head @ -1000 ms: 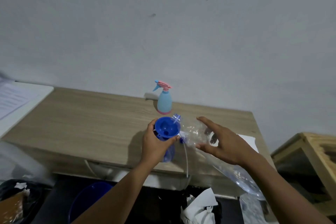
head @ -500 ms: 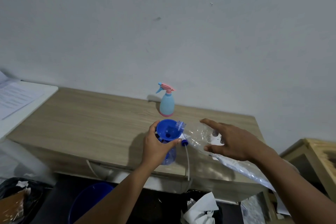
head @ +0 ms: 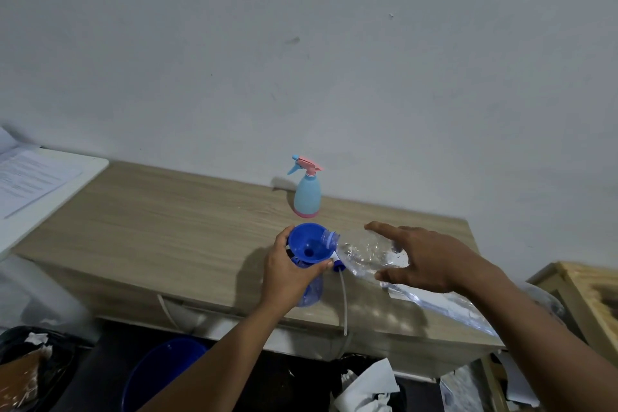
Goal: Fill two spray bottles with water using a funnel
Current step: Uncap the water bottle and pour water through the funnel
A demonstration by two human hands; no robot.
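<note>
A blue funnel (head: 306, 242) sits in the neck of a clear blue spray bottle (head: 311, 291) near the table's front edge. My left hand (head: 287, 273) is wrapped around the bottle's neck and the funnel's stem. My right hand (head: 431, 259) grips a large clear plastic water bottle (head: 363, 252), tilted on its side with its mouth (head: 329, 239) over the funnel's rim. A spray head with a blue collar (head: 338, 267) and a white dip tube (head: 344, 304) lies on the table beside the bottle. A second spray bottle (head: 307, 192), light blue with a pink trigger, stands upright farther back.
The wooden table (head: 174, 227) stands against a grey wall. A white surface with papers (head: 30, 181) adjoins its left end. On the floor are a blue bucket (head: 157, 375), a dark bag of rubbish (head: 23, 368) and crumpled white paper (head: 366, 388). A wooden crate (head: 585, 298) stands at the right.
The clear water bottle has tipped lower and its mouth has come over the funnel's rim. My left hand has stayed on the blue bottle's neck. The camera has tilted slightly.
</note>
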